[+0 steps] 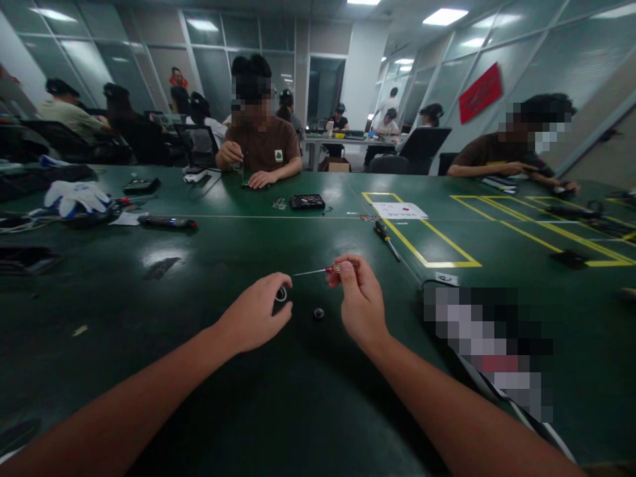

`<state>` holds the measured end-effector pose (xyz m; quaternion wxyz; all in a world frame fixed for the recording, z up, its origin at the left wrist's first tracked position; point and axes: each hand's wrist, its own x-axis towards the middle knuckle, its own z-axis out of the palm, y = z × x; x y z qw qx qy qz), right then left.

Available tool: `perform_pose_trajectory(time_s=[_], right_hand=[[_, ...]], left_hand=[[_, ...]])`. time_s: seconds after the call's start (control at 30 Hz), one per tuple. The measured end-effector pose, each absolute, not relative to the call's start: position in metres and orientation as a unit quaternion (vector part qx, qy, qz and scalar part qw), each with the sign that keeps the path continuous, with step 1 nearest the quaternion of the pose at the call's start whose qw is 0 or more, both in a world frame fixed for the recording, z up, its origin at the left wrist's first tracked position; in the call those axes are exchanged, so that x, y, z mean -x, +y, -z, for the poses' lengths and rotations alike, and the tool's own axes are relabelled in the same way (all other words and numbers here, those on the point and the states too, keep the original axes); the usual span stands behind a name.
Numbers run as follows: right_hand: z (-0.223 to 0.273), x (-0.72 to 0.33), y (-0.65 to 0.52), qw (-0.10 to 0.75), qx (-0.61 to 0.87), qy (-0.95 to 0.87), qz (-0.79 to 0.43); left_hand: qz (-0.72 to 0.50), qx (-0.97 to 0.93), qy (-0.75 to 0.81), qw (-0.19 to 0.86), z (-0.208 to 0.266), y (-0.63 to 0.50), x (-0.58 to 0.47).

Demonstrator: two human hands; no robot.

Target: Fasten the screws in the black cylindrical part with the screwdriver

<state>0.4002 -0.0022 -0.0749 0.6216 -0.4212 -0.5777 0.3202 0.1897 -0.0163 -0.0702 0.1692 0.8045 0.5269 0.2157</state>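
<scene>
My left hand (256, 321) covers most of the small ring (281, 294) pinched at its fingertips, so I cannot tell what it is. My right hand (358, 299) hides most of the red-handled screwdriver's (325, 269) grip. The small black round part (318, 313) on the table is too small to identify.

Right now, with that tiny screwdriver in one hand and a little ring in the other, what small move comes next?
Probably bring the screwdriver tip leftward to the small ring pinched by the left hand: the right hand already aims it there, a short gap remaining.
</scene>
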Motion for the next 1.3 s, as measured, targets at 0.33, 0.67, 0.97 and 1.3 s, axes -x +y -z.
perform_pose_trajectory(time_s=[0.33, 0.67, 0.97, 1.3], right_hand=[[0.078, -0.401, 0.000, 0.624, 0.413, -0.581, -0.319], [0.076, -0.401, -0.001, 0.621, 0.412, -0.584, -0.322], [0.078, -0.402, -0.001, 0.615, 0.408, -0.589, -0.328], [0.076, -0.402, -0.002, 0.607, 0.412, -0.591, -0.335]], left_hand=[[-0.067, -0.878, 0.457, 0.124, 0.076, -0.010, -0.232], [-0.073, -0.875, 0.456, 0.145, 0.080, 0.006, -0.227], [-0.215, -0.763, 0.560, 0.240, 0.065, 0.011, -0.156], [-0.481, -0.458, 0.654, 0.361, 0.039, 0.001, -0.047]])
